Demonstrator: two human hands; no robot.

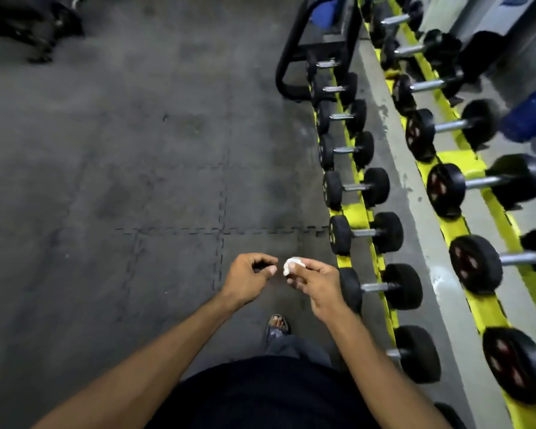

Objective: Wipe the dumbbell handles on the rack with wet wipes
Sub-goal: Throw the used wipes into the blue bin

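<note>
I record right hand (pixel 317 284) pinching a crumpled white wet wipe (pixel 292 265), left hand (pixel 249 278) curled, empty, so the wipe looks readied; next, I judge, comes a reach to the nearest chrome dumbbell handle (pixel 376 287).

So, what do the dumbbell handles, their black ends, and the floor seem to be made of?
The handles look like steel, perhaps chromed: silvery with a shine. The black ends are probably rubber-coated: matte, no glare. The floor seems to be dark rubber tiles, joined by jigsaw seams.
</note>
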